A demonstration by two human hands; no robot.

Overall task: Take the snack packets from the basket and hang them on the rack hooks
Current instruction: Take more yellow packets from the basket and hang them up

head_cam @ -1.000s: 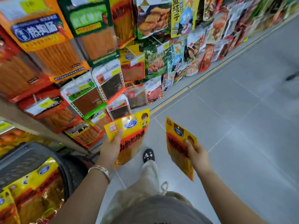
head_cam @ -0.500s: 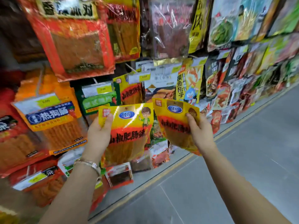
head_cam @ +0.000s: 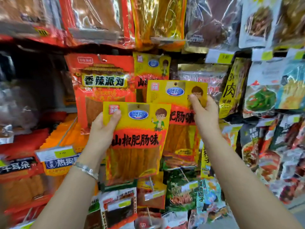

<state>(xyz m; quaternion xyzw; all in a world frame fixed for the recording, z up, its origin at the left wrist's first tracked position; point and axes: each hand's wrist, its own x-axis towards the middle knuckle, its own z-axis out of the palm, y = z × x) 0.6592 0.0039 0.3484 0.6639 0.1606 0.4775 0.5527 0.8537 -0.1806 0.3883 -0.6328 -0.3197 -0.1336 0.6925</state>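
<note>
Rack [head_cam: 39, 75] of hanging snack packets [head_cam: 150, 66]

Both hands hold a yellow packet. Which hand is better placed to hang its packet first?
Probably the right. The right hand holds the upper packet, its hole close to the matching hung packet. The left hand holds the lower packet further down, partly in front of the upper one.

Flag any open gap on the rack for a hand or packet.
One dark gap, left of the big red packet, under the top row. Elsewhere packets overlap, densest right of the right hand.
</note>
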